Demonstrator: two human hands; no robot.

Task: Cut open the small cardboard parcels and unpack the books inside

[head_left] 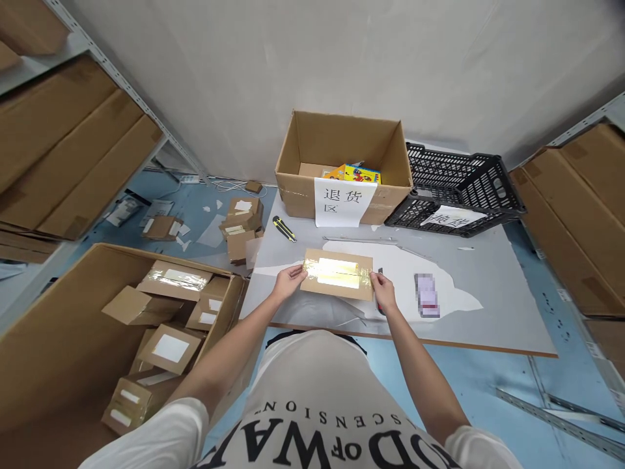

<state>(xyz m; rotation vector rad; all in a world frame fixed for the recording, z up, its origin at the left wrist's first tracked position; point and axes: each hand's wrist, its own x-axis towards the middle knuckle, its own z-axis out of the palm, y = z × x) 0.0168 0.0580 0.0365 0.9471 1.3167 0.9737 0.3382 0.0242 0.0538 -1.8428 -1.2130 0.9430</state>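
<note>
A taped cardboard box [336,290] with a white label spans the space between my hands, over the near part of the table. At its left end my left hand [289,281] grips the edge with thumb and fingers. The opposite end is pinched by my right hand [383,290]. Partly hidden beside my right hand lies a dark and red object I cannot make out. A yellow-and-black utility knife [284,228] rests on the table to the upper left of the box. Right of my right hand lies a blurred, pale purple phone-like object [428,295].
Behind stands an open carton [297,195] with a paper sign and colourful packages inside. A black plastic crate [488,189] sits beside it. A large carton [43,312] at my left holds several small boxes. White paper [459,301] covers part of the table [517,312].
</note>
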